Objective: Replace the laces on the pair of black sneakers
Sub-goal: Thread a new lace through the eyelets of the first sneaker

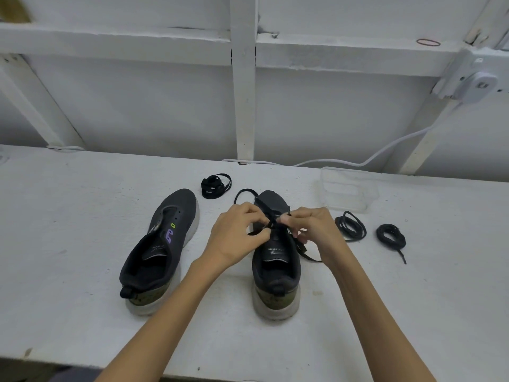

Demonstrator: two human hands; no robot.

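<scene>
Above the right mesh sneaker (276,271), left hand (237,234) and right hand (312,230) pinch its flat black lace (271,216).

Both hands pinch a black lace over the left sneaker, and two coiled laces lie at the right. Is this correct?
No. In the head view, left hand and right hand pinch the lace over the right sneaker; the rest holds.

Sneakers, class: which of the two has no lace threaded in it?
The sneaker on the left, with bare eyelets. The other sneaker carries a black lace pinched by left hand and right hand.
</scene>
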